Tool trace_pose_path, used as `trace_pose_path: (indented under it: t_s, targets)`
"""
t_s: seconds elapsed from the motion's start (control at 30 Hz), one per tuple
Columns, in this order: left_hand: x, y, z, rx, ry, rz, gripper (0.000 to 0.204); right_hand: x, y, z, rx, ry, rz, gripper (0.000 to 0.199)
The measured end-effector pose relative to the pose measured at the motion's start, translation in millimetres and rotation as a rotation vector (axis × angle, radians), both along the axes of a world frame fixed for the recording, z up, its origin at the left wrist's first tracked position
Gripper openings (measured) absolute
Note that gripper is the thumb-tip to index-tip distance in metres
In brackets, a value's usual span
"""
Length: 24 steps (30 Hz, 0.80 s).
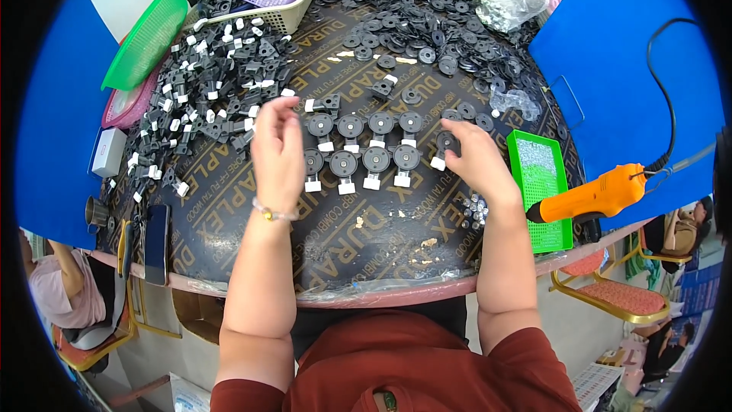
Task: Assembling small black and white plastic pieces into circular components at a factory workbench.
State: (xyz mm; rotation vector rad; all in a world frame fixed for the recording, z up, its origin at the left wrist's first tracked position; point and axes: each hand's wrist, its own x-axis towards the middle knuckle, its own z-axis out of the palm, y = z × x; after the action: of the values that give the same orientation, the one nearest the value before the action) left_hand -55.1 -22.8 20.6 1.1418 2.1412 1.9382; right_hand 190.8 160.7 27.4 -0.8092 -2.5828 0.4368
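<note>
Two rows of assembled black wheel pieces [376,159], each with a white tab, lie on the dark printed board in front of me. My left hand [279,156] hovers by the left end of the rows. Its fingers are loosely bent and apart, with nothing visible in them. At the right end, my right hand [479,159] has its thumb and fingers around one black wheel piece [447,143] with a white tab. A black bracket [326,103] with a white tab lies beyond the upper row, and another bracket [383,88] lies farther back.
Black brackets with white tabs [221,69] are heaped at left, loose black discs [427,15] at the back. A green tray [569,217] of small parts stands at right, with an orange electric screwdriver [598,194] over it. Small metal pieces [474,211] lie beside my right forearm.
</note>
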Motion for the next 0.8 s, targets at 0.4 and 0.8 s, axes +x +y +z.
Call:
trace_pose_path:
  t_s: [0.4, 0.8]
  targets:
    - [-50.2, -25.4, -14.1, -0.871, 0.471, 0.336, 0.033, -0.3, -35.6, 35.8, 0.057, 0.122, 0.094, 0.045]
    - [-63.4, -22.2, -27.9, -0.867, 0.455, 0.284, 0.06, 67.2, -64.2, -6.0, 0.09, -0.321, -0.074, 0.016]
